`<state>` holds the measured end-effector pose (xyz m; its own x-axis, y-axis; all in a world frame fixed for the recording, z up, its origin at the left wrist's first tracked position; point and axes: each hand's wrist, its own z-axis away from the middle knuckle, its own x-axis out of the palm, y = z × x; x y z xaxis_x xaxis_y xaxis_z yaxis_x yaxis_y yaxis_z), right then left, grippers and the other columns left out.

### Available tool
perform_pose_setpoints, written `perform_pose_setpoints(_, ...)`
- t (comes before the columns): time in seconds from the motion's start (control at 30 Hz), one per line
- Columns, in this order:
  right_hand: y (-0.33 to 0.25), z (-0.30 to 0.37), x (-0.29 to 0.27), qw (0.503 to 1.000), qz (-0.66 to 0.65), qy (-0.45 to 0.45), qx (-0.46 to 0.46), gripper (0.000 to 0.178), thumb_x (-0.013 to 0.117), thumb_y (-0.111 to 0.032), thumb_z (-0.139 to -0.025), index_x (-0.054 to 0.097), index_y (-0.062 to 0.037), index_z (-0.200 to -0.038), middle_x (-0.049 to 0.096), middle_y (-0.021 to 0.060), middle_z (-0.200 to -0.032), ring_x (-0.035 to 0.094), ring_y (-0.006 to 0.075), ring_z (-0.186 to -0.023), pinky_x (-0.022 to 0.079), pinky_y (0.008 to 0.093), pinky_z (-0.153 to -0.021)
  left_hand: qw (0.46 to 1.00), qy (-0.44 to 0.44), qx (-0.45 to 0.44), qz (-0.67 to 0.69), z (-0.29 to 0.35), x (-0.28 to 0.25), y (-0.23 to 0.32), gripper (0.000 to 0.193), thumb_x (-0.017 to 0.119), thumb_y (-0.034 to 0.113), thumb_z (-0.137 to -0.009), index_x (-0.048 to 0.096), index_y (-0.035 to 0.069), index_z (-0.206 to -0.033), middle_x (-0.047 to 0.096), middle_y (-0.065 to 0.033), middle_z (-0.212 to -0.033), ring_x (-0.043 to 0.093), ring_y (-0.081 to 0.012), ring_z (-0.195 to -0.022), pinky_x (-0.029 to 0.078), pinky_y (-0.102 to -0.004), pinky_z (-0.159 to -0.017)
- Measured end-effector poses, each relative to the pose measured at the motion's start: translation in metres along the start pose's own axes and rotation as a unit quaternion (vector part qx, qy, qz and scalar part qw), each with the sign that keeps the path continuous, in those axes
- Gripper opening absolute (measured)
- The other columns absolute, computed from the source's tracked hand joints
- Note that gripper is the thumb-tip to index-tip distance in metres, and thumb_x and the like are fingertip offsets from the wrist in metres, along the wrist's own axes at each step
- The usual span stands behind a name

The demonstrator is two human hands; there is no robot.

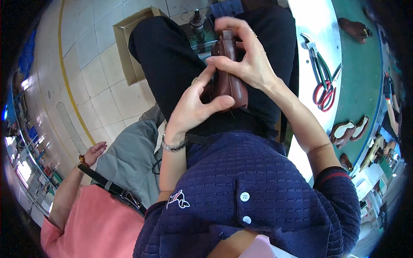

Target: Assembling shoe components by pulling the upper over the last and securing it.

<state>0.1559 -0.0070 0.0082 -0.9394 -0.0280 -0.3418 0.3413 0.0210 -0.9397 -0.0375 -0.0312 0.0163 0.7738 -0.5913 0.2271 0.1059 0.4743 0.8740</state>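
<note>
Both bare forearms reach out ahead of the torso (249, 185). The left forearm (171, 172) rises close by the torso's left side; the right forearm (297, 109) slants inward from beyond its right. The left grip (191, 105) is nearer the torso, partly curled, thumb stretched rightward. The right grip (251, 64) is farther from the torso, fingers arched, thumb pointing left, its tip beside the left fingertips.
</note>
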Motion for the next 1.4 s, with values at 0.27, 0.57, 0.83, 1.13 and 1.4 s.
perform_pose_setpoints(0.27,-0.008,-0.016,0.003,0.943,0.163,-0.083,-0.277,0.030,0.070,-0.036,-0.079,0.072,-0.0081,-0.068,0.068,0.0041,-0.076,0.062,0.0221,-0.093,0.051,0.0368,-0.081,0.997,0.038,-0.053,-0.031,0.008,0.008,0.007,0.076,0.086,0.038,-0.068,0.054,-0.005,-0.122,0.056,-0.0122,-0.117,0.054,-0.0198,-0.110,0.042,-0.0322,-0.097)
perform_pose_setpoints(0.57,-0.015,-0.004,0.012,0.953,0.202,0.002,-0.227,0.025,0.069,-0.020,-0.076,0.066,-0.0060,-0.055,0.061,0.0015,-0.058,0.055,0.0174,-0.068,0.049,0.0300,-0.057,0.985,0.058,-0.009,-0.160,0.003,0.020,0.021,0.065,0.083,0.042,-0.070,0.059,-0.007,-0.105,0.066,-0.0173,-0.097,0.066,-0.0263,-0.088,0.051,-0.0348,-0.079)
perform_pose_setpoints(0.83,-0.009,-0.007,-0.002,0.971,0.183,-0.036,-0.152,0.026,0.065,-0.024,-0.086,0.073,-0.0057,-0.069,0.067,0.0009,-0.070,0.056,0.0149,-0.071,0.050,0.0276,-0.062,0.979,0.008,0.022,-0.201,-0.005,0.014,0.020,0.075,0.083,0.040,-0.071,0.052,-0.008,-0.120,0.063,-0.0184,-0.106,0.064,-0.0264,-0.097,0.050,-0.0354,-0.083)
perform_pose_setpoints(1.13,0.017,0.019,-0.031,0.965,-0.236,-0.052,0.103,0.044,0.055,-0.033,-0.098,0.056,-0.0036,-0.131,0.064,0.0099,-0.116,0.059,0.0162,-0.108,0.045,0.0313,-0.096,0.996,0.020,-0.010,-0.082,-0.005,0.008,0.022,0.093,0.088,0.036,-0.066,0.041,-0.005,-0.136,0.051,-0.0171,-0.128,0.053,-0.0285,-0.120,0.042,-0.0423,-0.103)
perform_pose_setpoints(1.4,0.005,0.029,-0.030,0.976,-0.174,-0.090,0.092,0.046,0.070,-0.022,-0.089,0.055,-0.0019,-0.128,0.063,0.0078,-0.112,0.058,0.0138,-0.102,0.048,0.0294,-0.091,0.999,-0.003,0.043,0.016,-0.041,-0.003,0.004,0.099,0.077,0.048,-0.077,0.026,0.003,-0.149,0.039,-0.0128,-0.144,0.037,-0.0243,-0.134,0.032,-0.0372,-0.109)
